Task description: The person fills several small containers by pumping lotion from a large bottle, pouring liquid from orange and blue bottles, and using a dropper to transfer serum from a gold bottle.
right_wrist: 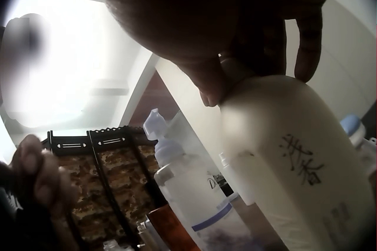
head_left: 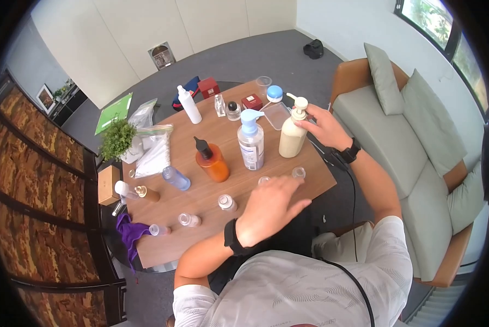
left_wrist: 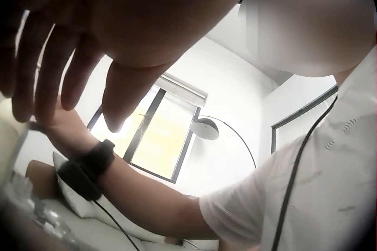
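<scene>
**Pump bottle gripped, small vial under the other hand**

Wooden tabletop (head_left: 212,191), crowded with toiletry bottles, sits beside a grey sofa (head_left: 397,136). At about two o'clock on it, the right hand (head_left: 325,128) grips the neck of a cream pump bottle (head_left: 292,136), a smooth, opaque, rounded cylinder standing upright. Toward five o'clock, the left hand (head_left: 269,210) hovers flat, fingers relaxed and straight, its fingertips at a tiny clear vial (head_left: 298,173); whether they touch it I cannot tell. By my judgement, dispensing is being set up: next, the vial wants steadying under the spout. Nearby stand a translucent blue-capped pump bottle (head_left: 251,141) and a glossy amber bottle (head_left: 213,162).
</scene>
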A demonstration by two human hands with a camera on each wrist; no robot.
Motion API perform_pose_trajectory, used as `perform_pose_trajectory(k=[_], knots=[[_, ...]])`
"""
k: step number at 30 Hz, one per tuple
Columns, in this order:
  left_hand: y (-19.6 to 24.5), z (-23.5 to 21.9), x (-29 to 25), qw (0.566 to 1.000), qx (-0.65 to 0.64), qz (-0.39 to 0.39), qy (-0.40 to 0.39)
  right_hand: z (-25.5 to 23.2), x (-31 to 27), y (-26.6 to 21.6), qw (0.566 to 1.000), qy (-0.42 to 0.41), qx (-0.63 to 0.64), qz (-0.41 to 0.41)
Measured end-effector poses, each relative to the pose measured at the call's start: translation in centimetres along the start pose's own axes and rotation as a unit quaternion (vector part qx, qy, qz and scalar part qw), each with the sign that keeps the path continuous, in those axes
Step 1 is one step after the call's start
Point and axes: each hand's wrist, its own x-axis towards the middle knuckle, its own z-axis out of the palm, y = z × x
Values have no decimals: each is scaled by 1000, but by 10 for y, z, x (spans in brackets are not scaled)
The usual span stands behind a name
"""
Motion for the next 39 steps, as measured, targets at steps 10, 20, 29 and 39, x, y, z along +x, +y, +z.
perform_pose_trajectory(k=[10, 20, 29, 39], knots=[[-24, 36, -56, 992, -50, -32, -113, 3, 7, 6, 999, 5, -33, 26], [-58, 39, -101, 974, -145, -117, -126, -2, -64, -5, 994, 76, 27, 69], [-93, 45, -139, 951, -217, -165, -148, 102, -156, 10, 985, 31, 45, 162], [-106, 45, -157, 931, -292, -171, -136, 114, -151, 33, 971, 154, -45, 175]])
